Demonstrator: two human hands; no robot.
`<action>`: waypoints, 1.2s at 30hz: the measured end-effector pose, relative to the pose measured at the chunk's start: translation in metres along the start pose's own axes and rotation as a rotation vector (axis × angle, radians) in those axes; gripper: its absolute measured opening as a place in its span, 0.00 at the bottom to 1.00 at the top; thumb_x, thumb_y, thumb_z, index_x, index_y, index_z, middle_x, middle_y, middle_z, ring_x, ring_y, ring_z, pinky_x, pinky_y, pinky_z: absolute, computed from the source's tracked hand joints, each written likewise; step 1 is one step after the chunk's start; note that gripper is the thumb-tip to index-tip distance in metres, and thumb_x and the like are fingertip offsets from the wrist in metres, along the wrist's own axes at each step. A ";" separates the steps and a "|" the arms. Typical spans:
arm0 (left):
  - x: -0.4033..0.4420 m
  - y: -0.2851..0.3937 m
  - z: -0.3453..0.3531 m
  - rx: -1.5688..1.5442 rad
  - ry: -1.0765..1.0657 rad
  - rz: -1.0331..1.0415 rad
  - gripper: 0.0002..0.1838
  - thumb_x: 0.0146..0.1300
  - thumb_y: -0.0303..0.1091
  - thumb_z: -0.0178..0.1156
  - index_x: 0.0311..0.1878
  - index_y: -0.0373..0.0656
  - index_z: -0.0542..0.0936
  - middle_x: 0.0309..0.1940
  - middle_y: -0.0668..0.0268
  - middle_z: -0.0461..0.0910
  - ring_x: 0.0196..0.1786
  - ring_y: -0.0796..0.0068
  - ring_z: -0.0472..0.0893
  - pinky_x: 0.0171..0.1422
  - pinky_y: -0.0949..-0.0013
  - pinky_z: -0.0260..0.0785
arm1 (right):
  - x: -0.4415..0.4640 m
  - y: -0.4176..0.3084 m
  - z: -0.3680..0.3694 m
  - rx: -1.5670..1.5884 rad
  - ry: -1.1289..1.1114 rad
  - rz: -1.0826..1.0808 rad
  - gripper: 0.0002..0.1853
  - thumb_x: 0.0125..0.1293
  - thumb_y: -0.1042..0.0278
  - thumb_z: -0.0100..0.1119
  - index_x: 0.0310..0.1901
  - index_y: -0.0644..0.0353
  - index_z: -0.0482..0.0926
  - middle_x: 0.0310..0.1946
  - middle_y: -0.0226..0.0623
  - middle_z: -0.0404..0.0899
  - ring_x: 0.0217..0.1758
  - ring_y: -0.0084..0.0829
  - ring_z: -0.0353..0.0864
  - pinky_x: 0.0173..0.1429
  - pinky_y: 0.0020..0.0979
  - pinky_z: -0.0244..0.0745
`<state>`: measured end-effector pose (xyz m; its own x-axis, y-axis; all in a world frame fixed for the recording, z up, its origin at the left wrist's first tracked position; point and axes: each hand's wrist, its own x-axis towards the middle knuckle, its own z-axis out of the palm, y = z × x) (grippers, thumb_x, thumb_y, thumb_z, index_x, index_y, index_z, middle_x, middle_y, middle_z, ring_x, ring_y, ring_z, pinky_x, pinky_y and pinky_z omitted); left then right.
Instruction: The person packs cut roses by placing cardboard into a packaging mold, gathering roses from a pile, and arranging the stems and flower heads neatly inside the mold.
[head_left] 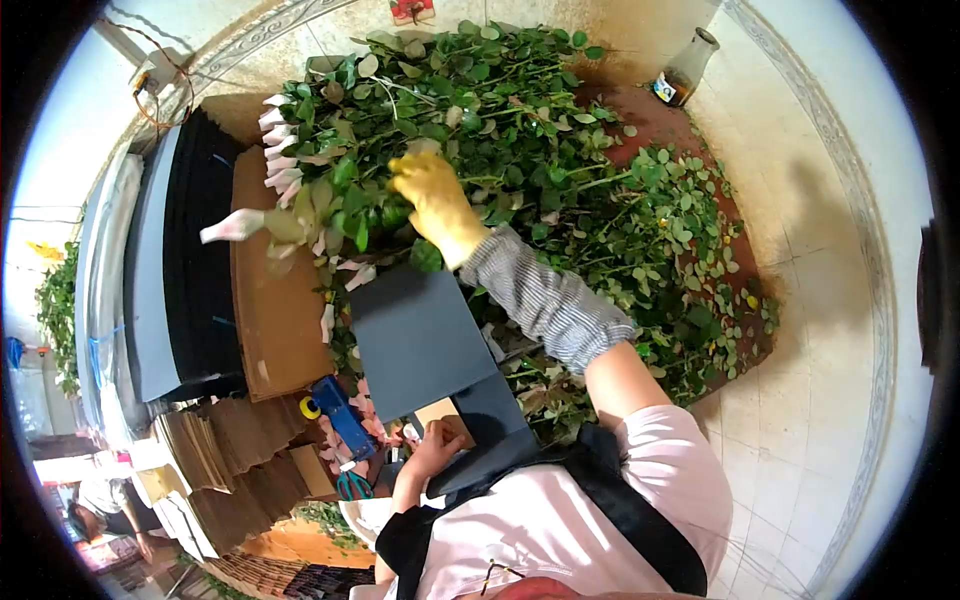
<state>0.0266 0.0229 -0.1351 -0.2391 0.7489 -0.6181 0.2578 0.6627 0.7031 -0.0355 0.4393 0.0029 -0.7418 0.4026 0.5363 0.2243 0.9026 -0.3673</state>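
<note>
My right hand (435, 205), in a yellow glove, is closed above the leafy pile. A rose with a pale, wrapped head (234, 226) extends left from it, its leaves blurred; the grip on its stem is partly hidden. More cut roses (480, 130) lie in a thick green heap, several pale wrapped heads lined up at its left edge. Nearer my body is a dark grey board (415, 335), joined to or overlapping a black panel (495, 415). My bare left hand (438, 450) has its fingers curled at a small brown card (438, 412) beside them; what it pinches is hidden.
Upright cardboard (270, 280) and black sheets (205, 250) stand left. Below them are stacked cardboard (215, 450), a blue tape dispenser (345, 415) and teal-handled scissors (354, 484). A glass bottle (686, 68) stands back right. Another person (115, 505) is far at lower left.
</note>
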 end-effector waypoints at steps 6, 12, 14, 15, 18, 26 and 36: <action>0.000 0.002 -0.008 0.162 -0.003 0.115 0.26 0.66 0.46 0.67 0.52 0.31 0.73 0.45 0.51 0.77 0.47 0.59 0.82 0.54 0.61 0.75 | -0.066 -0.002 -0.093 -0.070 -0.083 -0.299 0.23 0.59 0.85 0.59 0.50 0.42 0.85 0.60 0.30 0.82 0.66 0.32 0.78 0.78 0.36 0.63; 0.013 -0.018 -0.007 0.146 0.007 0.224 0.24 0.69 0.46 0.64 0.50 0.30 0.73 0.37 0.56 0.79 0.40 0.66 0.82 0.44 0.63 0.76 | -0.145 0.017 -0.207 -0.277 -0.098 -0.127 0.21 0.54 0.83 0.58 0.49 0.53 0.85 0.45 0.36 0.88 0.51 0.37 0.85 0.61 0.41 0.78; 0.008 -0.007 -0.018 -0.125 -0.151 0.012 0.23 0.71 0.46 0.62 0.49 0.30 0.76 0.45 0.49 0.79 0.45 0.62 0.81 0.50 0.62 0.74 | -0.194 -0.001 -0.214 -0.155 -0.132 -0.058 0.19 0.56 0.81 0.58 0.49 0.52 0.85 0.38 0.38 0.88 0.43 0.39 0.87 0.50 0.40 0.82; 0.003 -0.006 -0.017 -0.216 -0.109 0.066 0.24 0.75 0.48 0.56 0.48 0.30 0.76 0.39 0.55 0.82 0.39 0.63 0.83 0.45 0.62 0.75 | -0.228 -0.012 -0.212 -0.137 -0.120 -0.026 0.19 0.57 0.81 0.58 0.49 0.51 0.85 0.35 0.38 0.87 0.39 0.40 0.87 0.44 0.39 0.83; 0.011 -0.045 -0.039 -0.218 -0.153 0.083 0.33 0.78 0.59 0.43 0.55 0.32 0.75 0.43 0.57 0.80 0.47 0.64 0.83 0.53 0.63 0.75 | -0.308 -0.079 -0.189 -0.205 -0.442 0.276 0.08 0.61 0.72 0.59 0.37 0.46 0.86 0.21 0.36 0.76 0.27 0.39 0.79 0.33 0.42 0.73; -0.023 -0.004 -0.015 0.187 -0.079 0.288 0.20 0.61 0.22 0.67 0.57 0.39 0.79 0.49 0.59 0.75 0.49 0.63 0.82 0.52 0.67 0.76 | -0.431 -0.089 -0.093 -0.248 -0.397 0.503 0.07 0.60 0.66 0.56 0.34 0.55 0.84 0.29 0.38 0.81 0.36 0.42 0.81 0.41 0.43 0.75; -0.023 0.016 -0.007 0.298 0.057 0.361 0.16 0.57 0.24 0.68 0.49 0.39 0.80 0.41 0.56 0.76 0.40 0.58 0.82 0.45 0.62 0.77 | -0.377 -0.027 -0.170 0.711 -0.855 0.757 0.31 0.68 0.60 0.64 0.70 0.56 0.70 0.67 0.48 0.72 0.69 0.40 0.72 0.72 0.40 0.68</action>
<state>0.0300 0.0160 -0.1071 -0.1339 0.9356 -0.3267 0.5891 0.3402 0.7329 0.3456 0.2888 -0.0596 -0.8000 0.3076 -0.5151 0.5703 0.1231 -0.8122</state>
